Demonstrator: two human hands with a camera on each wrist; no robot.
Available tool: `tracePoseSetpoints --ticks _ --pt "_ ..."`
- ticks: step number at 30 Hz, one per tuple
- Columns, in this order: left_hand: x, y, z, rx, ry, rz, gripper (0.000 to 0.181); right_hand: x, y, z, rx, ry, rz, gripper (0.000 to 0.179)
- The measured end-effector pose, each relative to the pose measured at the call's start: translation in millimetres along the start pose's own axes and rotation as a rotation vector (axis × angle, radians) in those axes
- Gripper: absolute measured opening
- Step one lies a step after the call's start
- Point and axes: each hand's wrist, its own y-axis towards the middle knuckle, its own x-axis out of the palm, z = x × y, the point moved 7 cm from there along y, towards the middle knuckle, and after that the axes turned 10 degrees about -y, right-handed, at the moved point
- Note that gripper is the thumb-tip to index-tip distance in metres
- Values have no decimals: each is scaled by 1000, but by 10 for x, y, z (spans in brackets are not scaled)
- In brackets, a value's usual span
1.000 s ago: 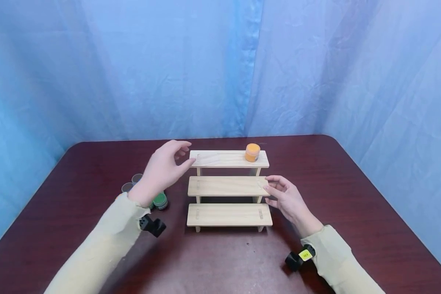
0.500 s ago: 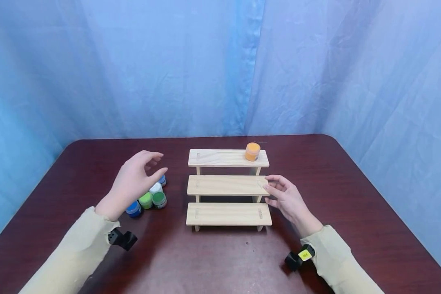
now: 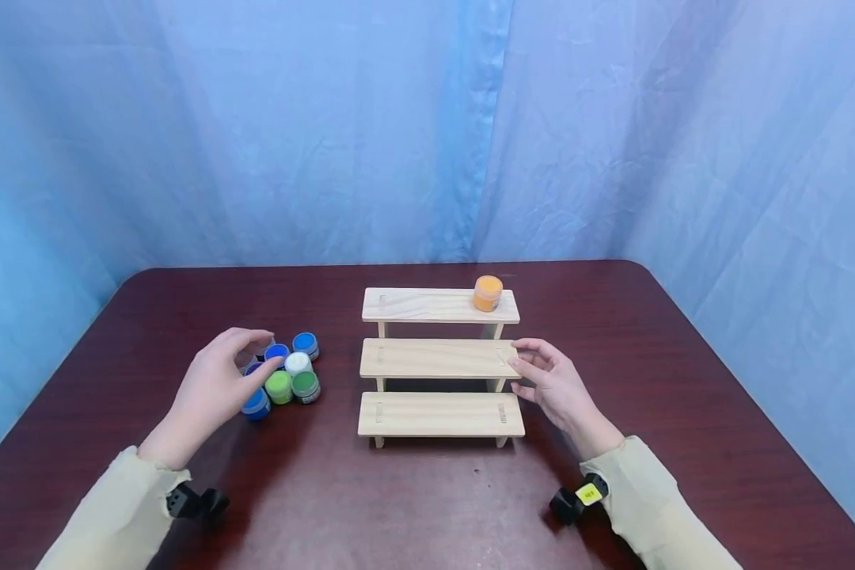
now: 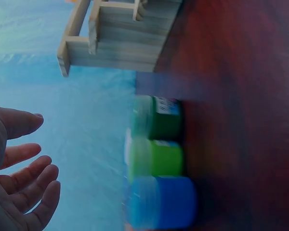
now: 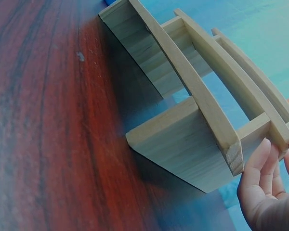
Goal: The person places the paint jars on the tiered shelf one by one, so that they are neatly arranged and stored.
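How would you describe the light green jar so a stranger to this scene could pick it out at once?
On the dark table, left of the three-tier wooden rack, small jars cluster by the left hand. Along the cluster's near edge, the light green jar sits between a dark green jar and a blue jar; its lime colour sets it apart from every visible neighbour.

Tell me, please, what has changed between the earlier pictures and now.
The left hand has moved left and back toward the person, from the left end of the top shelf to the jars. It visibly neither took nor released anything. The right hand still holds the right end of the middle shelf, and the orange jar stays on the top shelf.
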Motion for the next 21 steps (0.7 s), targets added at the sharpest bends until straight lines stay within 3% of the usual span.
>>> tracePoseSetpoints --ticks 9,13,21 --pt "-22 -201 -202 -72 3 27 37 -12 10 12 4 -1 9 23" --pt "-28 -269 -264 -72 24 35 36 -12 11 18 4 -3 9 22" --pt "9 -379 -365 -86 30 -2 39 -15 4 21 0 9 11 22"
